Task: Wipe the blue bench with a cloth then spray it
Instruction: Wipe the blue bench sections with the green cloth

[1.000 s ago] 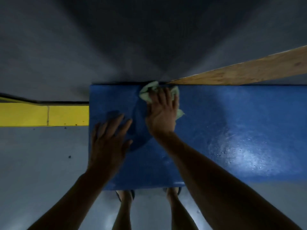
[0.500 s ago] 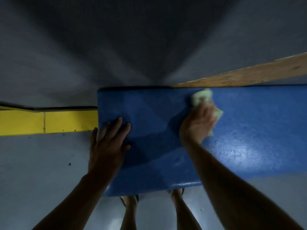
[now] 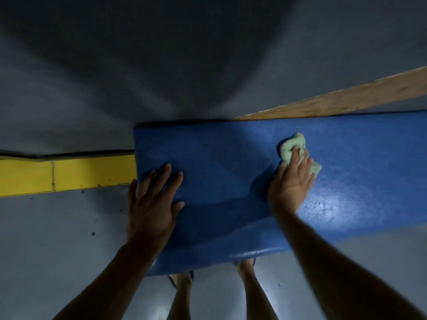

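The blue bench [image 3: 231, 158] runs from the middle to the right edge, with a wet shine on its right part. A crumpled pale green cloth [image 3: 292, 145] lies on the bench top toward the back. My right hand [image 3: 292, 181] presses down on the cloth with fairly straight fingers, and cloth shows past the fingertips and at the right side of the hand. My left hand [image 3: 152, 204] lies flat with spread fingers on the bench's left end, its heel over the edge. No spray bottle is in view.
A grey wall rises behind the bench. A wooden plank [image 3: 346, 100] slants along the wall at the back right. A yellow painted kerb [image 3: 69, 172] runs left of the bench. My bare legs and sandalled feet [image 3: 182, 280] stand on the grey floor under the front edge.
My right hand has slid the cloth to the right along the bench, from the back left corner toward the middle. My left hand has stayed flat on the left end.
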`<state>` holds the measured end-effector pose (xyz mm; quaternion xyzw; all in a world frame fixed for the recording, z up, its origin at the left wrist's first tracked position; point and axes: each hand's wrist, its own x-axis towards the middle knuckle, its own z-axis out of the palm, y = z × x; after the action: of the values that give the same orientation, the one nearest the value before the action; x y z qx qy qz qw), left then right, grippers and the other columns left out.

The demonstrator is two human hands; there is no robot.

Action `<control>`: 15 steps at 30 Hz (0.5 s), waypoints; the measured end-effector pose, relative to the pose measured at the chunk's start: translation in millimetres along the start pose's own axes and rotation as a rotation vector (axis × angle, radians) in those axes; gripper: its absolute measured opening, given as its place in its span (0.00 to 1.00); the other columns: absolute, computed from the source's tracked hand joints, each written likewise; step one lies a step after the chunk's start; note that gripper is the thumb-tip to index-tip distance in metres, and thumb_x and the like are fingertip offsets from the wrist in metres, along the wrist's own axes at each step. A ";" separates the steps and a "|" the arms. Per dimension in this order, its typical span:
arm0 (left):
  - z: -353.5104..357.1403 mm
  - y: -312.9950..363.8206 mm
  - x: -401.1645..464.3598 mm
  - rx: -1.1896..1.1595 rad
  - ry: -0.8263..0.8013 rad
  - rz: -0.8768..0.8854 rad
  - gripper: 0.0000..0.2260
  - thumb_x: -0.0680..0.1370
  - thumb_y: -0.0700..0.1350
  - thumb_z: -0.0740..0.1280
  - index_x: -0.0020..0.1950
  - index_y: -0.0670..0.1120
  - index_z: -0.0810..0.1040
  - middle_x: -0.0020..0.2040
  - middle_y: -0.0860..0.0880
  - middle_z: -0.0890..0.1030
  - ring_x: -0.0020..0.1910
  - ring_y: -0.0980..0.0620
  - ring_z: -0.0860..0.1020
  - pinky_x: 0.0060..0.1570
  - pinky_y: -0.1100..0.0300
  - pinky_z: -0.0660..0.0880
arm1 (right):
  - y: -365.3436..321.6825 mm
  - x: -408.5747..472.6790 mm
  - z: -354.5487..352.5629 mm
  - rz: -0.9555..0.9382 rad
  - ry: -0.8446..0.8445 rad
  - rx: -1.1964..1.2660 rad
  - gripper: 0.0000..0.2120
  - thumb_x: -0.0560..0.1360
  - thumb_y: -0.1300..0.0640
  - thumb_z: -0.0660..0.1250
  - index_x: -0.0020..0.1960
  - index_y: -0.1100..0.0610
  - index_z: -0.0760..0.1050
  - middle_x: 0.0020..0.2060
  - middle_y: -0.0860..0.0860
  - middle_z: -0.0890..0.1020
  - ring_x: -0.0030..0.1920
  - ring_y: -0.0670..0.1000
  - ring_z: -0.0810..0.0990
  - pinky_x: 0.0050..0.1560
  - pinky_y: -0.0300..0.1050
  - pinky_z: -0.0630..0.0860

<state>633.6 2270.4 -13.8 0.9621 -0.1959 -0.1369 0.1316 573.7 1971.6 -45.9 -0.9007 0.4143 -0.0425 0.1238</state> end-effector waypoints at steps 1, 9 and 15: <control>-0.8 -0.1 0.4 0.003 -0.007 -0.005 0.31 0.72 0.52 0.75 0.74 0.53 0.70 0.77 0.50 0.66 0.72 0.39 0.66 0.70 0.34 0.62 | -20.1 -22.3 9.3 0.014 0.034 0.028 0.27 0.82 0.51 0.50 0.80 0.56 0.63 0.79 0.59 0.65 0.79 0.62 0.62 0.78 0.66 0.56; -1.6 -1.4 0.1 -0.002 -0.011 0.015 0.31 0.73 0.54 0.74 0.74 0.53 0.70 0.77 0.49 0.66 0.72 0.39 0.66 0.69 0.34 0.62 | 24.4 -53.9 -14.2 -1.129 -0.412 -0.223 0.32 0.76 0.54 0.62 0.79 0.53 0.63 0.80 0.55 0.62 0.80 0.60 0.60 0.79 0.60 0.57; -0.7 0.2 0.8 -0.014 -0.003 0.016 0.30 0.73 0.53 0.74 0.73 0.52 0.71 0.77 0.48 0.67 0.72 0.40 0.65 0.69 0.35 0.63 | 62.6 -13.1 -23.9 -0.131 -0.099 -0.039 0.27 0.83 0.49 0.51 0.81 0.54 0.61 0.80 0.57 0.62 0.80 0.60 0.59 0.79 0.62 0.57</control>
<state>634.5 2270.0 -13.2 0.9593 -0.2029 -0.1386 0.1392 514.7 1937.9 -38.7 -0.9290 0.3488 0.0022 0.1234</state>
